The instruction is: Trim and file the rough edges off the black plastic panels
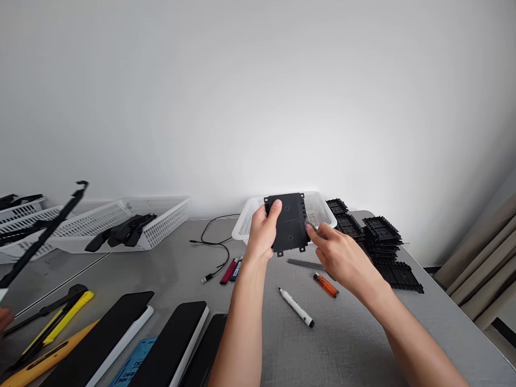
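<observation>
My left hand (pixel 264 228) grips a flat black plastic plate (pixel 288 217) by its left side, thumb across its face. The plate is tilted up above the table, with notches along its right edge and small tabs at its corners. At that right edge, my right hand (pixel 336 250) is closed on a thin dark grey tool (pixel 321 233), mostly hidden by the fingers. Behind the plate stands a white plastic basket (pixel 245 215). A flat metal strip (pixel 304 264) lies on the table below, near an orange lighter (pixel 325 285) and a white marker (pixel 296 307).
Stacked black notched plates (pixel 381 236) stand at right. A black cable (pixel 223 244) and a red lighter (pixel 229 271) lie left of centre. White baskets (pixel 165 223) hold black parts. Yellow cutters (pixel 68 317) and long black-topped pieces (pixel 173 338) lie front left. Another person's hand (pixel 5 318) shows at far left.
</observation>
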`<state>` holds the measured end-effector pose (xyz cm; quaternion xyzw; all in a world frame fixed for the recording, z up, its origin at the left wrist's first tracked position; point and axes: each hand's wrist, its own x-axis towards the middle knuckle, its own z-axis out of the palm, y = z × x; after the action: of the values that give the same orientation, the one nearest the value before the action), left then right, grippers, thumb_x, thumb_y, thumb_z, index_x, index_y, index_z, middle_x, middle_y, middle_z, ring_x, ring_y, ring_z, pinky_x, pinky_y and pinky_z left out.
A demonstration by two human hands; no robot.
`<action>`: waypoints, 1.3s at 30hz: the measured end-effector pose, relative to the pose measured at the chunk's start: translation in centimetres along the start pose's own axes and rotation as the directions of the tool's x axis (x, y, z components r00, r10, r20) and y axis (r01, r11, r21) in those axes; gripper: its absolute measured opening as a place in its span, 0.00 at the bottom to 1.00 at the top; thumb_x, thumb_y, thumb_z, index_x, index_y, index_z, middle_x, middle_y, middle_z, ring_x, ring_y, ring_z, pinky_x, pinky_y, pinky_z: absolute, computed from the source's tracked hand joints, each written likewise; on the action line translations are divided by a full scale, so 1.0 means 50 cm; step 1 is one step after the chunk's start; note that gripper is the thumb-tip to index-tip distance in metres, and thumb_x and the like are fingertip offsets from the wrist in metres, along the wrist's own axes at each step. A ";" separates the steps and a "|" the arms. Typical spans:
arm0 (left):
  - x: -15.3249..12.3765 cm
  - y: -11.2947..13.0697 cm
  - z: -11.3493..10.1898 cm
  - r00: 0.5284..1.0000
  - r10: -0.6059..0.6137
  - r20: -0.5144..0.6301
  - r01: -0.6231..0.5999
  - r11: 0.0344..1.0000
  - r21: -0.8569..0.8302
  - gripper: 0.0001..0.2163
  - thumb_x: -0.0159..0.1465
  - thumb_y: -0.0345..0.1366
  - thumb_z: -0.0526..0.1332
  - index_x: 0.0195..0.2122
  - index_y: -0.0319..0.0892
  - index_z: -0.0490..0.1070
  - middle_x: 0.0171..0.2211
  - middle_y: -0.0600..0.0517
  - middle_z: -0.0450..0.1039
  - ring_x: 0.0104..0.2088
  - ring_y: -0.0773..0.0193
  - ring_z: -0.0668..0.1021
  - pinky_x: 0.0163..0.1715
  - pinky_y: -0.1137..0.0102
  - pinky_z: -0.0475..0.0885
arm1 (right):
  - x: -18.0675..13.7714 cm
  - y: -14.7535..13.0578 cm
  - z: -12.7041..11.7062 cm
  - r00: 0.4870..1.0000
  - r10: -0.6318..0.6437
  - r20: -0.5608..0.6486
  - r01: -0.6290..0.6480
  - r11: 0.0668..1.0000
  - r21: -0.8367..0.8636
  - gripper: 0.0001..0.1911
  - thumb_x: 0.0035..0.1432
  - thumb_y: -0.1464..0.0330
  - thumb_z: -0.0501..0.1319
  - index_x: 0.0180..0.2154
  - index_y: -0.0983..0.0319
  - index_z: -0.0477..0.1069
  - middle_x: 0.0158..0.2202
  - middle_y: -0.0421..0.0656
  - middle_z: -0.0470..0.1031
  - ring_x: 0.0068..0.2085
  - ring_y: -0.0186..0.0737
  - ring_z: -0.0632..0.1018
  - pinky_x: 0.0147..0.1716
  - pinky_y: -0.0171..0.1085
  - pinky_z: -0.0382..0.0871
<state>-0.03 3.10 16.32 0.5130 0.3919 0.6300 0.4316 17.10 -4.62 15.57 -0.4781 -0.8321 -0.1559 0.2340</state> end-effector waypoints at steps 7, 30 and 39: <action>0.010 -0.008 -0.016 0.992 -0.123 -0.004 0.123 0.992 0.014 0.26 0.47 0.58 0.69 0.35 0.40 0.73 0.29 0.50 0.76 0.37 0.57 0.78 0.38 0.67 0.72 | -0.025 0.028 -0.045 0.994 0.111 0.019 -0.112 0.977 0.179 0.21 0.62 0.78 0.49 0.46 0.60 0.78 0.34 0.43 0.69 0.23 0.30 0.68 0.24 0.34 0.60; -0.015 0.005 0.009 0.986 -0.060 0.155 0.064 0.998 -0.020 0.20 0.55 0.56 0.65 0.34 0.42 0.73 0.28 0.51 0.76 0.34 0.57 0.78 0.35 0.68 0.72 | 0.013 0.020 0.024 0.980 -0.150 -0.133 0.157 0.987 0.042 0.26 0.66 0.78 0.47 0.63 0.63 0.61 0.40 0.48 0.70 0.37 0.42 0.71 0.36 0.41 0.70; 0.005 0.006 -0.029 0.997 -0.079 0.010 0.078 0.992 0.101 0.22 0.52 0.58 0.66 0.30 0.42 0.72 0.30 0.49 0.77 0.39 0.57 0.77 0.40 0.68 0.70 | -0.008 0.018 -0.013 0.966 -0.258 -0.007 0.240 0.885 0.400 0.25 0.58 0.82 0.50 0.49 0.59 0.77 0.35 0.41 0.71 0.29 0.33 0.70 0.29 0.34 0.63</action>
<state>-1.50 3.16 16.44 0.5225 0.4400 0.5886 0.4324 18.20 -4.79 15.95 -0.3134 -0.9059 -0.0014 0.2847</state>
